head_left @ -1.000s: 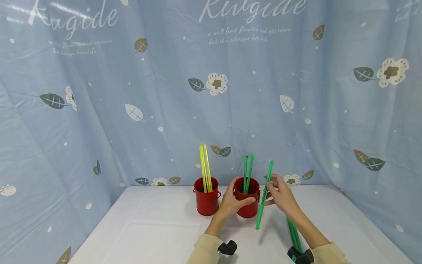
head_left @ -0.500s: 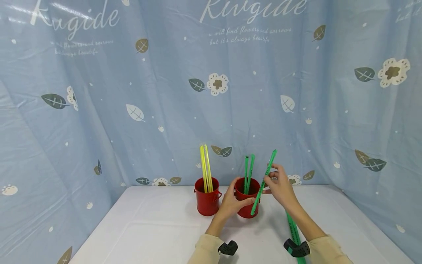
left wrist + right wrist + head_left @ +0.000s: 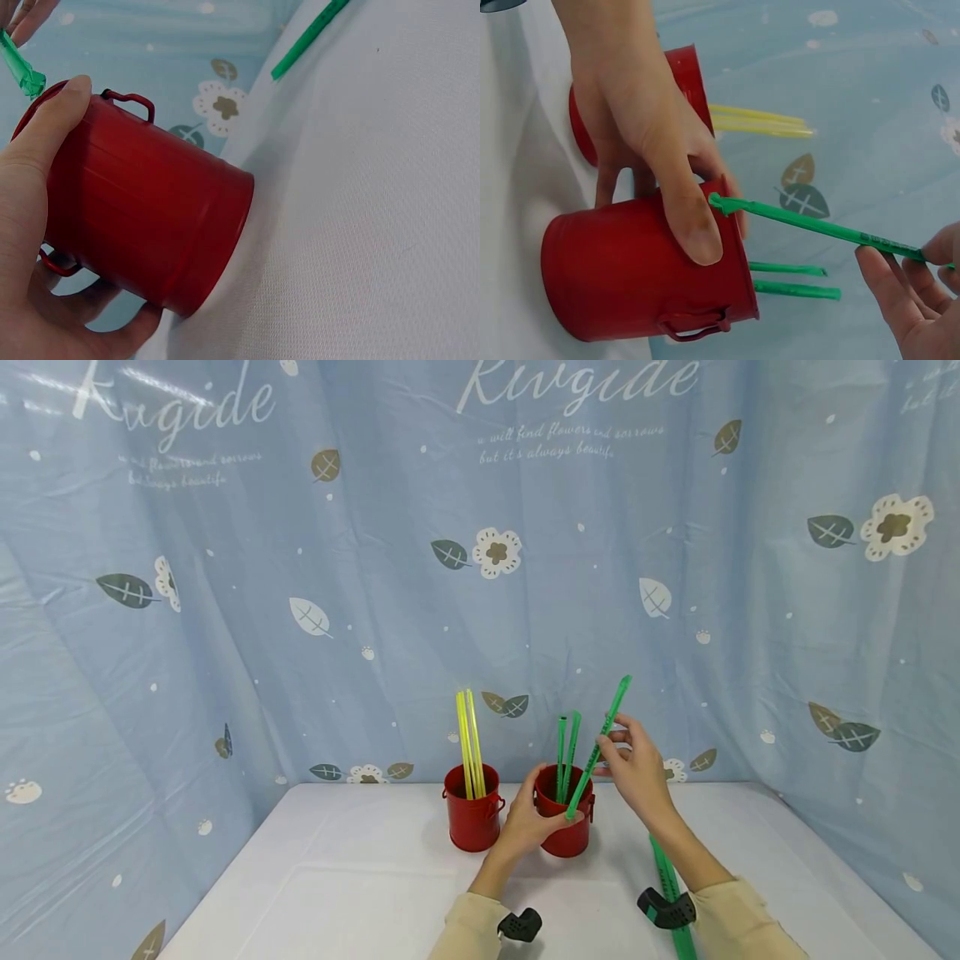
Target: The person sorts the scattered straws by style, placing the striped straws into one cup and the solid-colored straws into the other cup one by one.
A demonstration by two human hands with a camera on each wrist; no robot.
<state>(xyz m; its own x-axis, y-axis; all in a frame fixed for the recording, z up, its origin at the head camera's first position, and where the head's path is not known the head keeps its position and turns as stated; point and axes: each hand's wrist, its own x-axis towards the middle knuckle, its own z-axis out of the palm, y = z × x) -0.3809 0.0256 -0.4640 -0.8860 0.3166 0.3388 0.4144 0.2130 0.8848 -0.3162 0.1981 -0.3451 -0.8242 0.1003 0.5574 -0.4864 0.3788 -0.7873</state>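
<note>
My left hand (image 3: pixel 525 827) grips a small red bucket (image 3: pixel 567 842) on the table, thumb on its near side near the rim and fingers round the other side. Two green wrapped straws (image 3: pixel 560 752) stand inside that bucket. Between the fingertips of my right hand (image 3: pixel 637 767) is another green wrapped straw (image 3: pixel 613 710) with dark print. It slants above the bucket, its lower end close to the rim and the left thumb, as the right wrist view shows (image 3: pixel 802 221).
A second red bucket (image 3: pixel 472 827), holding several yellow straws (image 3: pixel 465 735), stands to the left. More green wrapped straws (image 3: pixel 667 877) lie on the white table (image 3: pixel 360 877) under my right forearm. A blue patterned curtain (image 3: pixel 405 610) hangs behind.
My right hand has lifted the green wrapped straw up and leftward, bringing its lower end from in front of the bucket to the rim. The left hand keeps its grip on the bucket.
</note>
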